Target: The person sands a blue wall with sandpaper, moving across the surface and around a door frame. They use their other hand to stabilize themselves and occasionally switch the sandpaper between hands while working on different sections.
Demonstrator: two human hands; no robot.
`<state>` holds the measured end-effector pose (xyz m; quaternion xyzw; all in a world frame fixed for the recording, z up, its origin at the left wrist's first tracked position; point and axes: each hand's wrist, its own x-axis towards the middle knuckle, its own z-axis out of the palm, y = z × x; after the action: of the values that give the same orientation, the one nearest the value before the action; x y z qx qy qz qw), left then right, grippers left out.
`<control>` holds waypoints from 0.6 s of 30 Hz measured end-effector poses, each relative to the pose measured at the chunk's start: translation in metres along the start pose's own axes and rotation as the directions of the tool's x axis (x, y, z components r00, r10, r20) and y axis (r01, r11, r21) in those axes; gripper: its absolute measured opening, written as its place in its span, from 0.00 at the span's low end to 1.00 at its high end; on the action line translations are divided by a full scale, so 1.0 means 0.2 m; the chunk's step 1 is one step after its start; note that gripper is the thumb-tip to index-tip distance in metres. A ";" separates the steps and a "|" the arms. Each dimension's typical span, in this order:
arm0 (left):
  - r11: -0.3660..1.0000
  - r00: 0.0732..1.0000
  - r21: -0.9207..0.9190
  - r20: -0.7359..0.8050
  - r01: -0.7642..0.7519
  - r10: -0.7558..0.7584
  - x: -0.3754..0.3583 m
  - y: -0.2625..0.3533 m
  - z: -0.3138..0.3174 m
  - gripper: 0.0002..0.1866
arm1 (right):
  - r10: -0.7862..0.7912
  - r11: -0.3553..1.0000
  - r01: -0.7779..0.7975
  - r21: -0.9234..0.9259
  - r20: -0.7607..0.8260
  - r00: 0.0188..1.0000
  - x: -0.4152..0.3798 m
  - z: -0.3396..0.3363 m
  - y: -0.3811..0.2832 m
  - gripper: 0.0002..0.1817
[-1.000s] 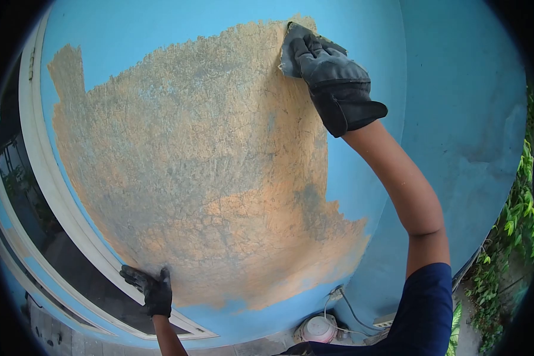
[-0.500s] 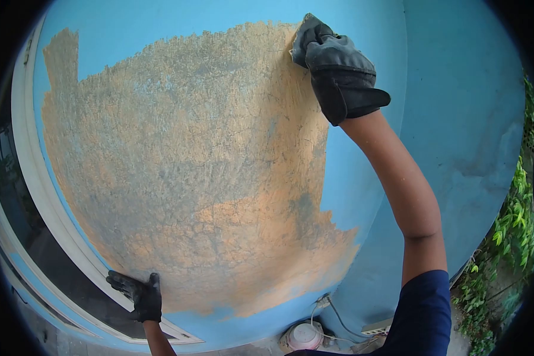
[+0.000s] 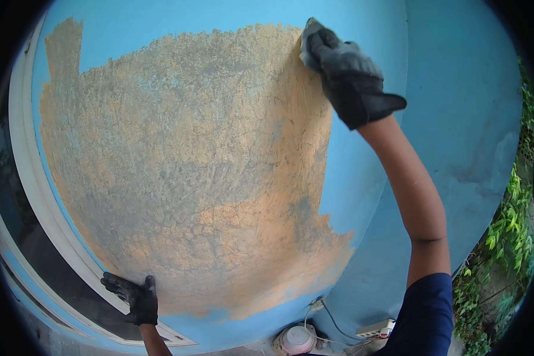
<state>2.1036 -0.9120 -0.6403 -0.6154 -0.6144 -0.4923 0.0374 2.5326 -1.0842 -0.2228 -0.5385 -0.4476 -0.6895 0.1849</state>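
Observation:
My right hand (image 3: 351,76), in a black work glove, is raised at the upper right edge of the bared patch. Its fingers are closed around a flat scraper (image 3: 307,43), whose edge lies against the wall; the hand covers most of it and motion blurs it. The bared patch (image 3: 207,148) is tan and grey, cracked, with ragged borders against the blue paint (image 3: 154,24). My left hand (image 3: 137,298), in a dark glove, rests open with spread fingers at the patch's lower left, beside the white window frame (image 3: 77,261).
A bluish side wall (image 3: 457,118) meets this wall at a corner on the right. Leafy plants (image 3: 510,231) grow past it. Low down are a pale round object (image 3: 298,339), a power strip (image 3: 375,329) and a cable (image 3: 335,320).
My right hand has shifted slightly right and down with the scraper, and its wrist has turned. My left hand keeps its place on the wall. The whole view has tilted a little.

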 end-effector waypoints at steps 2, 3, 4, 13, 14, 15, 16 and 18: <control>0.998 0.997 -0.027 0.035 0.064 -0.063 0.00 0.04 -0.02 0.66 | -0.041 0.992 0.038 0.122 0.015 0.999 0.08 -0.02 0.10 0.17; 0.998 0.998 -0.026 0.038 0.059 -0.058 0.01 0.03 -0.02 0.66 | 0.042 0.992 -0.058 0.110 0.144 0.989 0.09 -0.02 0.09 0.16; 0.998 0.996 -0.017 0.054 0.068 -0.067 0.01 0.02 -0.01 0.66 | 0.042 0.992 -0.058 0.109 0.146 0.988 0.07 -0.01 0.06 0.16; 1.000 1.000 -0.002 0.021 -0.004 0.004 0.01 -0.08 0.04 0.65 | -0.051 0.987 0.059 0.150 -0.056 0.997 0.02 0.01 -0.01 0.24; 1.000 1.000 -0.005 0.025 0.005 -0.005 0.00 -0.08 0.04 0.65 | -0.089 0.964 0.113 0.239 -0.109 0.990 0.02 0.02 0.03 0.23; 1.000 0.999 -0.008 0.030 0.015 -0.014 0.01 -0.08 0.04 0.65 | -0.030 0.943 0.049 0.330 -0.063 0.998 0.03 0.03 0.10 0.14; 1.000 1.000 -0.006 0.009 0.004 -0.004 0.00 -0.09 0.05 0.65 | 0.027 0.910 -0.020 0.414 -0.011 1.000 0.05 0.02 0.15 0.13; 1.000 1.000 -0.012 -0.011 -0.003 0.003 0.00 -0.06 0.04 0.65 | 0.096 0.991 -0.111 0.076 0.181 0.979 0.05 -0.06 0.01 0.14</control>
<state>2.0976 -0.9048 -0.6514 -0.6139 -0.6102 -0.4993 0.0380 2.5228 -1.0923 -0.2133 -0.6117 -0.4630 -0.6085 0.2031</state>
